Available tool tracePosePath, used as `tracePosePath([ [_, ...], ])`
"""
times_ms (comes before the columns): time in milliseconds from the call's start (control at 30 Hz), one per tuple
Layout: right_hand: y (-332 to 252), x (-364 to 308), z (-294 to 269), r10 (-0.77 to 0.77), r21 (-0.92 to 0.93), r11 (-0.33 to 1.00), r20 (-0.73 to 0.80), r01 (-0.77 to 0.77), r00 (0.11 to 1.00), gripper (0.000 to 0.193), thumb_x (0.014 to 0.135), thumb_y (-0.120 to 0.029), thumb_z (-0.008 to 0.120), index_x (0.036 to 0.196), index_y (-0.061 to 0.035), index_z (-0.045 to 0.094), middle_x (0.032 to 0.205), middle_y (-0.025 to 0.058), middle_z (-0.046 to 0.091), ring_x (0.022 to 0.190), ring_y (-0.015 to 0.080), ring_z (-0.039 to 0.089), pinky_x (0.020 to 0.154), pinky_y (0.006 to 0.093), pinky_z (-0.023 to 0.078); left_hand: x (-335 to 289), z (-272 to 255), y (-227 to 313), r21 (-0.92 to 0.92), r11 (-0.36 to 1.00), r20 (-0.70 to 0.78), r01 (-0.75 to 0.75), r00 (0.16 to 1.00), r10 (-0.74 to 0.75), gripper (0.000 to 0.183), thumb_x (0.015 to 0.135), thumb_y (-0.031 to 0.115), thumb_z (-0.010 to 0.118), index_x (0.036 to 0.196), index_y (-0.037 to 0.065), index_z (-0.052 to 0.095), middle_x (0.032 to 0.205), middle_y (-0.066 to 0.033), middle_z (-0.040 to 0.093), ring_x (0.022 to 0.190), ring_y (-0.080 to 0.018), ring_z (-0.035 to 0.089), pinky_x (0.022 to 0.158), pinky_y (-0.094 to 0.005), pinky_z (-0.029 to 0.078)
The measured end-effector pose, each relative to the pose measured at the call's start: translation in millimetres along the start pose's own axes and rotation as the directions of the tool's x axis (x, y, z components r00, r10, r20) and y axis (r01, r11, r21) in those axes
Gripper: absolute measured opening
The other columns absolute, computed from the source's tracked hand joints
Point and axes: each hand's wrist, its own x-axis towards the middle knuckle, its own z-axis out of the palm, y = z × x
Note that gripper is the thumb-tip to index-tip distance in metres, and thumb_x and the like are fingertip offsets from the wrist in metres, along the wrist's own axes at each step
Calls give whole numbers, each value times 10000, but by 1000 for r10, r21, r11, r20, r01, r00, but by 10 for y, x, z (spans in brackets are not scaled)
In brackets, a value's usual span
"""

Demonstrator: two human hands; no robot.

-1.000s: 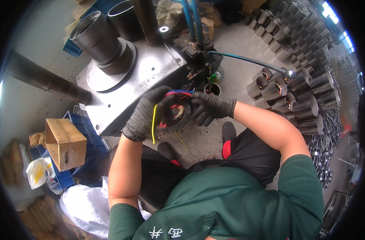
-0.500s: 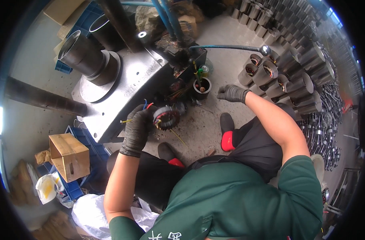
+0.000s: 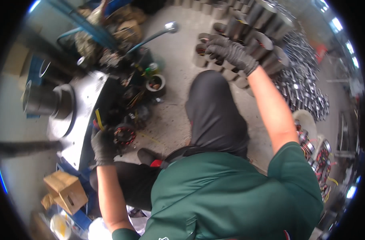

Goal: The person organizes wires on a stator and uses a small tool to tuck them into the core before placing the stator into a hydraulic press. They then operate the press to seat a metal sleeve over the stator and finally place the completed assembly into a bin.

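Observation:
My left hand (image 3: pixel 104 146), in a dark grey glove, is closed on a motor stator (image 3: pixel 125 135), a dark ring with copper and red windings. Yellow and dark lead wires (image 3: pixel 98 119) stick up by its fingers. On the right, my gloved right hand (image 3: pixel 228 54) reaches over standing metal cylinders, its fingers stretched out and somewhat blurred. Just beside its fingertips, a short steel cylinder (image 3: pixel 200 59) has coloured wires inside its open top. I cannot tell whether the fingers touch it.
To the left a press table (image 3: pixel 90 90) carries a stacked dark cylinder (image 3: pixel 40 98). A ball-ended lever (image 3: pixel 170 27) juts out above the floor. A small pot (image 3: pixel 155 83) stands beside the press. Shiny metal shafts (image 3: pixel 302 76) lie at right. A cardboard box (image 3: pixel 66 192) sits lower left.
My right hand has moved from above the floor out to the wired cylinders. The view has turned right; my left hand still holds the stator. My right knee has come up into the middle.

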Motion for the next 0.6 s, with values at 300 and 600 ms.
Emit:
tracePosePath([
  [300, 3638, -1670, 656, 587, -747, 594, 150, -298, 795, 462, 860, -225, 702, 1314, -141, 697, 931, 131, 765, 761, 302, 742, 720, 458, 606, -95, -36, -118, 203, 978, 50, -47, 998, 37, 219, 1036, 140, 634, 1237, 56, 614, 1026, -55, 678, 883, -137, 654, 754, -254, 546],
  [600, 4607, -3460, 1858, 887, -674, 442, 425, -592, 178, 506, 864, -264, 770, 1342, -120, 687, 1286, 136, 731, 1126, 327, 722, 974, 497, 575, 56, -370, -383, 365, 931, 47, 9, 998, -28, 176, 1007, 90, 606, 1156, 37, 685, 923, -48, 730, 652, -81, 577, 556, -189, 420],
])
